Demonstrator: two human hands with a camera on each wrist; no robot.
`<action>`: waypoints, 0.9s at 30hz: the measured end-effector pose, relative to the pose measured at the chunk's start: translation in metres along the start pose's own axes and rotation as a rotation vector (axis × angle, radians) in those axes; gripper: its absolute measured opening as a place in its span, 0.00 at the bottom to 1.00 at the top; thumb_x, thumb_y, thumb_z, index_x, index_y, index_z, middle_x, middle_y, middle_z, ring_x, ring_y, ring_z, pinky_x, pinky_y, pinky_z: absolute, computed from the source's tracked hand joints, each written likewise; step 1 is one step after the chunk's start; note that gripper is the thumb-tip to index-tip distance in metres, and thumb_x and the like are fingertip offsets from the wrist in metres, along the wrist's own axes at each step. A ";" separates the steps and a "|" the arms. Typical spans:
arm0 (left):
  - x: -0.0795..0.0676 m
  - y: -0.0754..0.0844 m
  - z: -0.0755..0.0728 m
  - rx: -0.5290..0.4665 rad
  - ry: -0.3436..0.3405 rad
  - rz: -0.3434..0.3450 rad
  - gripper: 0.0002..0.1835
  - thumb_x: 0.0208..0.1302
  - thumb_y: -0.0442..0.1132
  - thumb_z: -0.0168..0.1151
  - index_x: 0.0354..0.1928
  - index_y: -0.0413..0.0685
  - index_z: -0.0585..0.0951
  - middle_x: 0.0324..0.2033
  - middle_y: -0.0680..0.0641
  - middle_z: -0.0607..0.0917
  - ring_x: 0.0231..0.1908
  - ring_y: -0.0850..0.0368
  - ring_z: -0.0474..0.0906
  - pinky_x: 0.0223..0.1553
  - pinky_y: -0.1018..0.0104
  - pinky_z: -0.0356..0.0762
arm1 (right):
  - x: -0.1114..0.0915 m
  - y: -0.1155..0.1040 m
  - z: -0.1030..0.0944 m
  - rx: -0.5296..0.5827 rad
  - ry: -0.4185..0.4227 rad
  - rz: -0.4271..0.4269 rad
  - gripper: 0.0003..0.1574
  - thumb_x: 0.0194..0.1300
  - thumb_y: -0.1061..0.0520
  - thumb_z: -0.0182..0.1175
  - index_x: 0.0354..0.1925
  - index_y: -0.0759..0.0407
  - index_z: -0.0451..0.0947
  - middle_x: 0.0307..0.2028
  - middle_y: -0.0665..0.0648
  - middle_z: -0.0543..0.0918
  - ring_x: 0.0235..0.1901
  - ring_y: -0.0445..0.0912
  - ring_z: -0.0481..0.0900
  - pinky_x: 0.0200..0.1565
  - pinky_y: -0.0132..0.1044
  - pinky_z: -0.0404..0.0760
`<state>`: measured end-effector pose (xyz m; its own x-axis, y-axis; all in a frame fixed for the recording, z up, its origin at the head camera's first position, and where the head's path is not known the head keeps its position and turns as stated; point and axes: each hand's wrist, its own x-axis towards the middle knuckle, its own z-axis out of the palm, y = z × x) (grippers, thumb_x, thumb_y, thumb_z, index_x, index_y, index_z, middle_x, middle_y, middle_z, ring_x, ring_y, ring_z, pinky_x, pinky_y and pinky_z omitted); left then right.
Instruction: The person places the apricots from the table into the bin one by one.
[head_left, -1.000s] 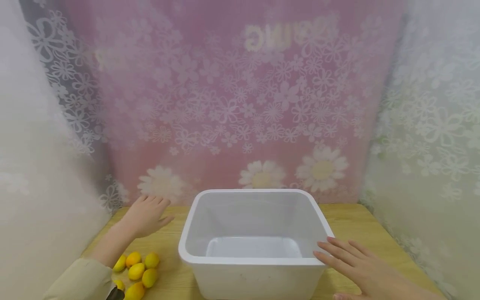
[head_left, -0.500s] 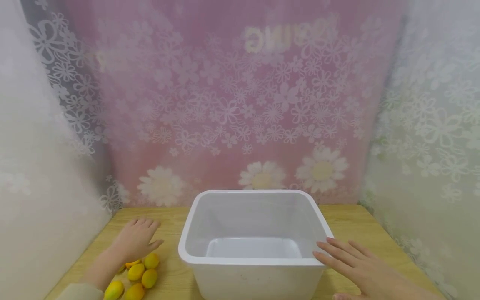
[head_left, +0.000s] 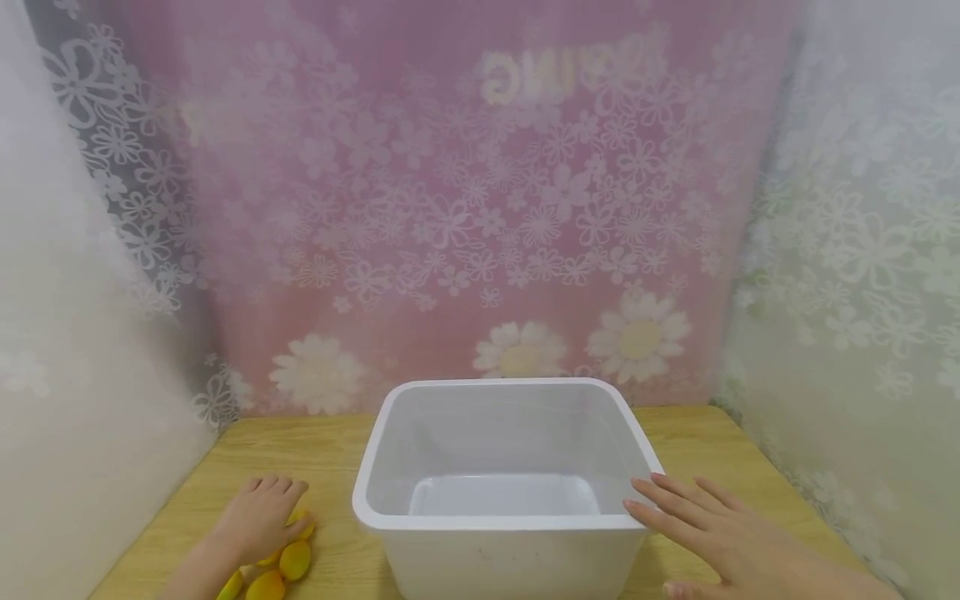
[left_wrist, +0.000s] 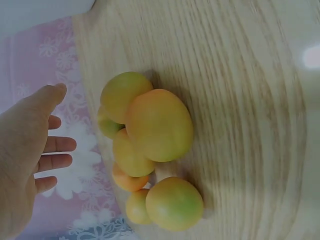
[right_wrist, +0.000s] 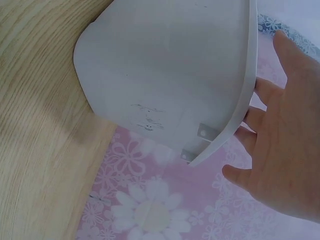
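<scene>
Flowered sheeting (head_left: pixel 465 208) backs the wooden table (head_left: pixel 330 450). The left hand (head_left: pixel 258 518), fingers loose, hovers by yellow fruit (head_left: pixel 295 560); the right hand (head_left: pixel 720 533), fingers spread, touches the tub (head_left: pixel 495 522).

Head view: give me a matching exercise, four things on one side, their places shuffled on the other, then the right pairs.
1. White rectangular plastic tub
2. Yellow-green oval fruits
3. Bare left hand
4. Bare right hand

A. Fingers at the tub's right rim
B. Lying on the yellowish wood-grain table
C. Standing between both hands
D. Partly hiding the fruits

1-C; 2-B; 3-D; 4-A
</scene>
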<state>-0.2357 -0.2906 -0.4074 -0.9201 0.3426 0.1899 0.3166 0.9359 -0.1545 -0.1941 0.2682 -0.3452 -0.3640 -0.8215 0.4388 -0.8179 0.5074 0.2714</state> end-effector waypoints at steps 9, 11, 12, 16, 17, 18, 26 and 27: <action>-0.003 -0.002 0.006 -0.035 -0.055 -0.035 0.24 0.57 0.52 0.62 0.45 0.37 0.78 0.40 0.41 0.80 0.45 0.40 0.74 0.49 0.42 0.67 | 0.001 -0.001 -0.003 0.015 -0.022 0.031 0.46 0.56 0.39 0.62 0.68 0.54 0.60 0.68 0.49 0.59 0.69 0.40 0.45 0.65 0.29 0.31; -0.004 -0.002 0.007 -0.043 -0.070 -0.042 0.25 0.57 0.52 0.62 0.45 0.36 0.78 0.40 0.40 0.80 0.45 0.40 0.74 0.49 0.42 0.67 | 0.001 -0.002 -0.004 0.004 -0.026 0.034 0.47 0.56 0.38 0.62 0.68 0.53 0.60 0.68 0.50 0.60 0.69 0.39 0.45 0.65 0.29 0.31; -0.004 -0.003 0.008 -0.053 -0.080 -0.048 0.25 0.57 0.51 0.62 0.45 0.35 0.78 0.41 0.39 0.80 0.45 0.39 0.74 0.50 0.41 0.66 | 0.001 -0.002 -0.004 0.001 -0.027 0.034 0.47 0.56 0.38 0.62 0.68 0.53 0.59 0.67 0.50 0.60 0.69 0.39 0.44 0.65 0.29 0.31; -0.005 -0.003 0.010 -0.090 -0.131 -0.071 0.24 0.58 0.51 0.62 0.45 0.34 0.77 0.41 0.39 0.79 0.46 0.38 0.72 0.50 0.39 0.64 | 0.001 -0.002 -0.003 -0.008 -0.024 0.030 0.47 0.56 0.38 0.61 0.68 0.53 0.60 0.67 0.50 0.61 0.69 0.39 0.44 0.65 0.29 0.31; -0.005 -0.003 0.011 -0.100 -0.141 -0.078 0.24 0.58 0.50 0.62 0.44 0.35 0.77 0.41 0.39 0.79 0.46 0.38 0.72 0.50 0.39 0.64 | 0.001 -0.003 -0.003 -0.008 -0.023 0.031 0.46 0.56 0.37 0.61 0.67 0.54 0.60 0.67 0.50 0.60 0.69 0.39 0.44 0.65 0.29 0.31; -0.005 -0.003 0.012 -0.105 -0.149 -0.083 0.24 0.58 0.51 0.62 0.44 0.35 0.78 0.41 0.40 0.79 0.46 0.38 0.72 0.50 0.39 0.64 | 0.001 -0.003 -0.003 -0.008 -0.020 0.033 0.46 0.56 0.37 0.61 0.67 0.53 0.61 0.67 0.50 0.61 0.69 0.40 0.45 0.65 0.29 0.31; -0.001 -0.004 0.019 -0.169 -0.188 -0.129 0.22 0.59 0.52 0.60 0.42 0.38 0.77 0.41 0.40 0.80 0.47 0.36 0.72 0.51 0.38 0.62 | 0.000 -0.002 -0.001 0.016 -0.012 0.029 0.45 0.57 0.37 0.60 0.66 0.55 0.62 0.66 0.52 0.63 0.69 0.40 0.46 0.66 0.30 0.32; -0.001 -0.004 0.020 -0.178 -0.197 -0.136 0.22 0.59 0.53 0.59 0.42 0.38 0.77 0.41 0.40 0.80 0.47 0.36 0.72 0.51 0.38 0.62 | 0.000 -0.002 -0.001 0.021 -0.011 0.027 0.45 0.57 0.37 0.60 0.66 0.55 0.62 0.66 0.52 0.63 0.69 0.40 0.46 0.66 0.30 0.32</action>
<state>-0.2407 -0.2959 -0.4265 -0.9784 0.2069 0.0031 0.2069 0.9777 0.0355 -0.1916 0.2675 -0.3448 -0.3914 -0.8104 0.4359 -0.8167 0.5242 0.2413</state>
